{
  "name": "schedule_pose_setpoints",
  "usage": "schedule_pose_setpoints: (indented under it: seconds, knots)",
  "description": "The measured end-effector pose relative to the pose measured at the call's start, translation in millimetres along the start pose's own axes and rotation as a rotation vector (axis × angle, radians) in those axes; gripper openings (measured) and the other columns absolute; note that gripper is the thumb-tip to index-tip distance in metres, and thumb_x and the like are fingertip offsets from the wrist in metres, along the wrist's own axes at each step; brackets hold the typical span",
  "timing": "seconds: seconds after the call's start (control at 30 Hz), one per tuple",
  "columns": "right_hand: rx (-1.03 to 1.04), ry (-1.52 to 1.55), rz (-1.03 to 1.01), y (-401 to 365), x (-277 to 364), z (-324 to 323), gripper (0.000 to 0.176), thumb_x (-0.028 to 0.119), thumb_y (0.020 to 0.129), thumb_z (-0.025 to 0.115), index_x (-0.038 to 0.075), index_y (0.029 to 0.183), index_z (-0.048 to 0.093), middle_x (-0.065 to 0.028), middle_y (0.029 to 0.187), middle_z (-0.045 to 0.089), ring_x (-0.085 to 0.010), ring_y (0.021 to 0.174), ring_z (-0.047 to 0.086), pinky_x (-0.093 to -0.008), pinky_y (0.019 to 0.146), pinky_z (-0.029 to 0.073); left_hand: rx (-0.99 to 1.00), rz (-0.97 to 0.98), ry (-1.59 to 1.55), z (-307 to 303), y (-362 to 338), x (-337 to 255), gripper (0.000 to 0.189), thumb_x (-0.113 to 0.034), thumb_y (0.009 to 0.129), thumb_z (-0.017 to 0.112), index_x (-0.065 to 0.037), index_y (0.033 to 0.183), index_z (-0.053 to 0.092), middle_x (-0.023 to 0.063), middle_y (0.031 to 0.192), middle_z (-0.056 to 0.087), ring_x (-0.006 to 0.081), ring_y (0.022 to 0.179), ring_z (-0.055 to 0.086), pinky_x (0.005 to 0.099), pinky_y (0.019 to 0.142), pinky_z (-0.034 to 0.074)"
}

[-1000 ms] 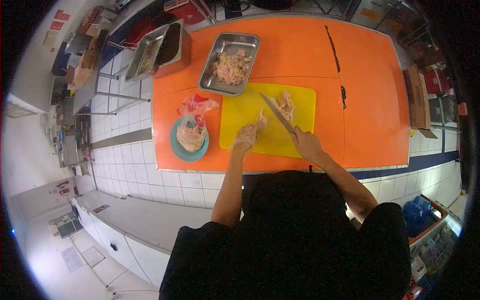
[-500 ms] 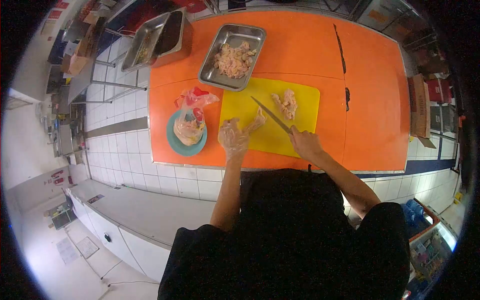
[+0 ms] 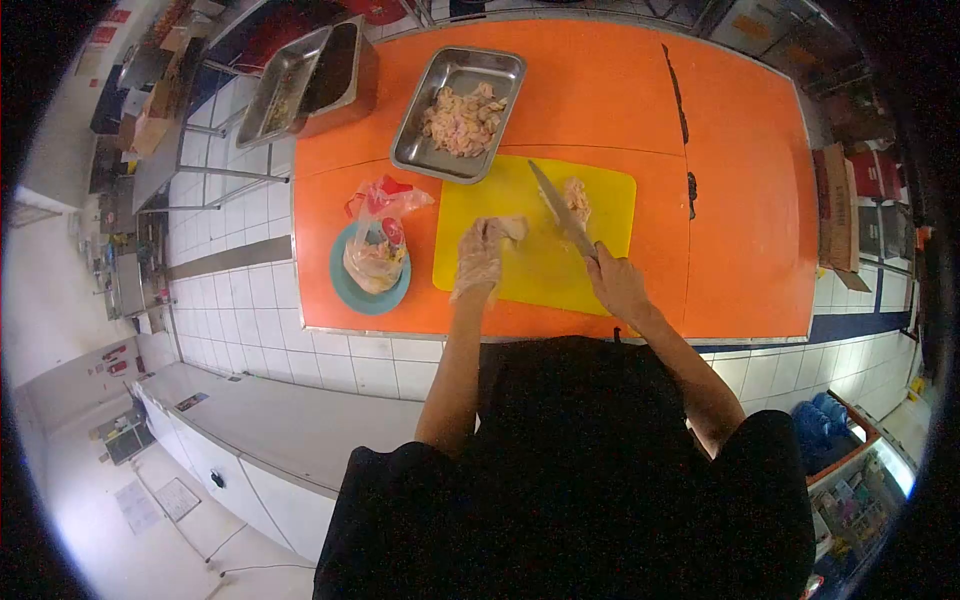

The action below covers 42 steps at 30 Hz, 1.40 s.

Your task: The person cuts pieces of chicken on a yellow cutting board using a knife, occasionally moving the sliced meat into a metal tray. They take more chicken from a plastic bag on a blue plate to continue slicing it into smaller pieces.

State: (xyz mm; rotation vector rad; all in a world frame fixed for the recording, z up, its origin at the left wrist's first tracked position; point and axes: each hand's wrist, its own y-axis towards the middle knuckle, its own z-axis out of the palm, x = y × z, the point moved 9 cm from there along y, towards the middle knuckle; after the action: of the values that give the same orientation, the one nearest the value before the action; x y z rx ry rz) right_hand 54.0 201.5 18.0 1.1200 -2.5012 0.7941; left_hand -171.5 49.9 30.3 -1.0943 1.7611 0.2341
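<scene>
A clear plastic glove covers my left hand (image 3: 479,256), whose fingers are closed on a piece of raw meat (image 3: 513,228) at the left part of the yellow cutting board (image 3: 540,280). Bare fingers of my right hand (image 3: 616,283) wrap round the handle of a long knife (image 3: 561,207); its blade points up and to the left across the board. Beside the blade, partly covered by it, lies a small pile of meat (image 3: 577,198).
A metal tray (image 3: 413,135) with meat stands behind the board. To the left, a teal bowl (image 3: 347,290) holds a plastic bag of meat (image 3: 375,262). A deeper metal container (image 3: 350,85) stands at the back left corner of the orange table (image 3: 750,200).
My left hand has lifted the meat piece slightly and its fingers have closed round it. The knife in my right hand has swung right, with its tip higher and nearer the pile.
</scene>
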Motion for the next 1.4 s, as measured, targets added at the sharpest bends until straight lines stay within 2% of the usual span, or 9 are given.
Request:
schedule_pose_setpoints:
  seconds: [0.17,0.33,0.47,0.53,0.67,0.77,0.83,0.93,1.4]
  knots:
    - [-0.034,0.09,-0.009,0.2,-2.9,-3.6,0.034,0.036,0.107,0.05,0.006,0.121,0.052,-0.0247,0.07,0.066,-0.0462,0.064,0.068,-0.0601,0.056,0.054,-0.212,0.269,0.07,-44.6,-6.2,13.2,0.033,-0.032,0.108,0.055,-0.001,0.111,0.065,0.0115,0.102,0.071,0.0206,0.092,0.066,0.0355,0.085,0.051]
    - [-0.076,0.081,-0.038,-5.8,-0.2,-7.6,0.033,0.034,0.106,0.051,0.004,0.118,0.053,-0.0243,0.069,0.065,-0.0472,0.064,0.067,-0.0611,0.059,0.054,-0.031,0.001,-0.278,-72.0,-27.1,-36.1,0.027,-0.029,0.105,0.062,-0.002,0.106,0.064,0.0071,0.089,0.065,0.0132,0.086,0.06,0.0319,0.078,0.049]
    - [-0.075,0.102,-0.059,-6.3,-3.7,-3.8,0.032,0.034,0.106,0.052,0.004,0.118,0.053,-0.0248,0.069,0.066,-0.0478,0.064,0.067,-0.062,0.06,0.053,0.168,-0.058,0.083,-42.4,-22.5,-42.6,0.037,-0.034,0.104,0.064,-0.002,0.123,0.065,0.0065,0.094,0.067,0.0178,0.088,0.062,0.034,0.084,0.051]
    - [-0.012,0.1,-0.028,-5.3,-3.2,-0.5,0.032,0.034,0.106,0.051,0.004,0.117,0.053,-0.0254,0.07,0.066,-0.048,0.065,0.067,-0.0622,0.061,0.053,0.459,0.182,0.237,23.9,-16.6,-27.4,0.043,-0.031,0.1,0.067,-0.005,0.134,0.061,0.0102,0.113,0.069,0.0221,0.108,0.063,0.0367,0.096,0.05]
    - [-0.011,0.049,-0.015,-7.1,-4.5,-0.3,0.032,0.034,0.107,0.051,0.004,0.117,0.053,-0.0255,0.071,0.066,-0.0483,0.067,0.068,-0.0617,0.061,0.053,0.412,0.389,0.485,70.7,-22.6,-2.6,0.047,-0.029,0.098,0.067,-0.008,0.139,0.058,0.0136,0.132,0.064,0.0296,0.126,0.059,0.04,0.106,0.046]
    - [-0.061,0.097,-0.075,-8.9,-6.1,3.3,0.032,0.035,0.107,0.049,0.004,0.116,0.052,-0.0251,0.071,0.067,-0.0487,0.068,0.068,-0.0614,0.061,0.053,0.417,0.243,0.218,71.1,-16.1,0.8,0.047,-0.031,0.095,0.069,-0.009,0.136,0.06,0.0163,0.136,0.063,0.0361,0.122,0.062,0.0447,0.104,0.049]
    - [0.007,0.08,-0.041,-10.5,-5.4,4.2,0.034,0.036,0.107,0.048,0.004,0.118,0.052,-0.025,0.072,0.067,-0.0489,0.069,0.068,-0.0615,0.061,0.054,0.068,0.257,0.502,39.3,-14.2,-23.7,0.048,-0.03,0.091,0.072,-0.01,0.133,0.062,0.0196,0.13,0.063,0.0406,0.115,0.063,0.049,0.098,0.053]
    - [0.075,-0.007,-0.072,-13.8,2.4,10.2,0.034,0.036,0.108,0.047,0.005,0.119,0.052,-0.0248,0.075,0.068,-0.0486,0.071,0.069,-0.0625,0.062,0.054,-0.105,0.345,0.505,42.1,-11.3,-13.5,0.043,-0.028,0.088,0.073,-0.01,0.127,0.064,0.0214,0.117,0.066,0.0409,0.105,0.067,0.0508,0.089,0.055]
    - [0.079,-0.227,-0.089,9.5,-0.6,14.6,0.03,0.032,0.11,0.046,0.004,0.119,0.052,-0.0201,0.067,0.064,-0.0406,0.062,0.068,-0.0565,0.058,0.055,-0.145,0.398,0.497,28.6,-14.1,-13.2,0.019,-0.027,0.087,0.07,-0.008,0.087,0.074,0.0187,0.09,0.071,0.0394,0.083,0.069,0.0506,0.074,0.055]
